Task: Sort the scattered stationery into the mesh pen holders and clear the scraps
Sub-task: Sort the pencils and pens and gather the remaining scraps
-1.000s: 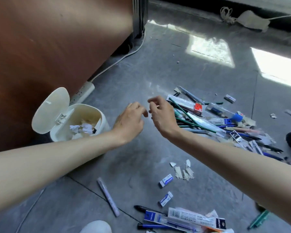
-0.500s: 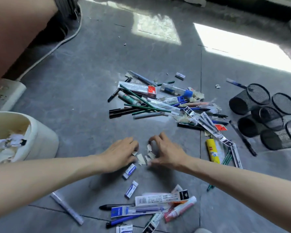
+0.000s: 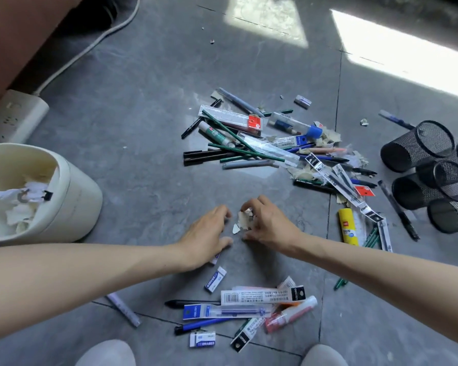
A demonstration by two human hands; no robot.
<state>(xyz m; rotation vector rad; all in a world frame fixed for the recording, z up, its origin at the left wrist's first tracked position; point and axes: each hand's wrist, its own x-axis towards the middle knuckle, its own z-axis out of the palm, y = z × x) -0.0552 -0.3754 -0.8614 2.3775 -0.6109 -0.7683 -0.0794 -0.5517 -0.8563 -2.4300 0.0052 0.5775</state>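
Torn paper scraps [image 3: 245, 220] lie on the grey floor between my hands. My right hand [image 3: 271, 225] pinches a small bunch of them in curled fingers. My left hand [image 3: 209, 233] is cupped on the floor just left of them, and its fingertips are hidden. One loose scrap [image 3: 236, 229] lies between my thumbs. Several black mesh pen holders [image 3: 418, 146] lie on their sides at the right. A pile of pens, rulers and packets [image 3: 249, 146] spreads out beyond my hands. A smaller pile [image 3: 249, 305] lies near my feet.
A cream waste bin [image 3: 74, 202] holding paper scraps stands open at the left. A white power strip [image 3: 16, 114] and its cable [image 3: 90, 46] run along the brown cabinet. A yellow glue stick [image 3: 348, 227] and erasers [image 3: 215, 280] lie close by. My shoe tips [image 3: 106, 352] show at the bottom edge.
My hands came down from near the bin to the floor scraps and drew together. My right hand has now gathered several scraps into a pinch.
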